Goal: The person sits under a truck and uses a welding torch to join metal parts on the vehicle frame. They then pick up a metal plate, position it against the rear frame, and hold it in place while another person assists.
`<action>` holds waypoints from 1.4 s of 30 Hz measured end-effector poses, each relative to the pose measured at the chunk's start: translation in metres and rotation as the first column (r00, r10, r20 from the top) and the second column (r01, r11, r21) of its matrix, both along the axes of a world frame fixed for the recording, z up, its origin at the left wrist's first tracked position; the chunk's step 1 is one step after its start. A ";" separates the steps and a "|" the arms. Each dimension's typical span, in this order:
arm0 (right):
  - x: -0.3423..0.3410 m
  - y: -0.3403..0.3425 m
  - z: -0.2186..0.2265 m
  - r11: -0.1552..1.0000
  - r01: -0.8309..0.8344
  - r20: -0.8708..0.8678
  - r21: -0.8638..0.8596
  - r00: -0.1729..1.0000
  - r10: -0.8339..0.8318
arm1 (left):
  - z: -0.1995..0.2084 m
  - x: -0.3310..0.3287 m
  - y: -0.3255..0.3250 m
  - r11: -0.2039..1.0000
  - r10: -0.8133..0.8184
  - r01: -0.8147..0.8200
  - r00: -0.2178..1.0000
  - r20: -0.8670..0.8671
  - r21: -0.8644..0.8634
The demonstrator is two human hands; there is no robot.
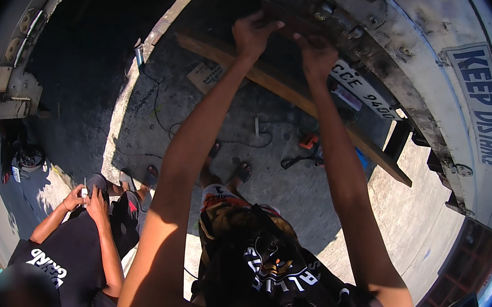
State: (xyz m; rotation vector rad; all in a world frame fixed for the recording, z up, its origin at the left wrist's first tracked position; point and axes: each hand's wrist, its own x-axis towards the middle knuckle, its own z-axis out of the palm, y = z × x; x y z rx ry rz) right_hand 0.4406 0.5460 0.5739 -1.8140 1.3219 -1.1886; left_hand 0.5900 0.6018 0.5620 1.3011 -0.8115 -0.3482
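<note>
Both my arms reach up and forward to the underside of a white vehicle body (pixel 426 33). A dark reddish-brown panel (pixel 289 16) lies in shadow along its lower edge. My left hand (pixel 252 36) is closed at the panel's left part, thumb and finger toward it. Close by on the right, my right hand (pixel 317 55) has its fingers bent over the panel's near edge. Shadow hides part of the fingers. Bolts and rusty metal (pixel 327 11) show just beyond. A white number plate (pixel 363 90) hangs right of my right hand.
Below my hands a long wooden beam (pixel 287 93) runs diagonally. On the concrete lie cardboard (pixel 204 76), a cable (pixel 161 105) and an orange-and-black tool (pixel 308 140). At left, a co-worker in a black shirt (pixel 84 275) holds a small white object (pixel 85 193).
</note>
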 end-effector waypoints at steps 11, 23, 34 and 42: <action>0.000 0.005 0.006 0.999 -0.041 0.082 0.010 0.996 0.040 | -0.010 0.003 -0.004 0.998 -0.051 0.054 0.995 -0.085 0.038; 0.004 0.007 -0.004 0.999 -0.021 0.089 -0.036 0.996 0.025 | -0.003 -0.061 -0.010 0.969 0.172 -0.239 0.847 -0.504 -0.070; 0.000 0.001 -0.013 0.994 -0.053 0.038 -0.091 0.998 0.056 | 0.003 -0.072 -0.002 0.971 0.231 -0.222 0.967 -0.106 0.091; -0.030 0.013 -0.035 0.985 -0.169 0.120 0.022 0.979 0.165 | -0.005 -0.073 -0.014 0.939 0.336 -0.333 0.941 -0.029 0.081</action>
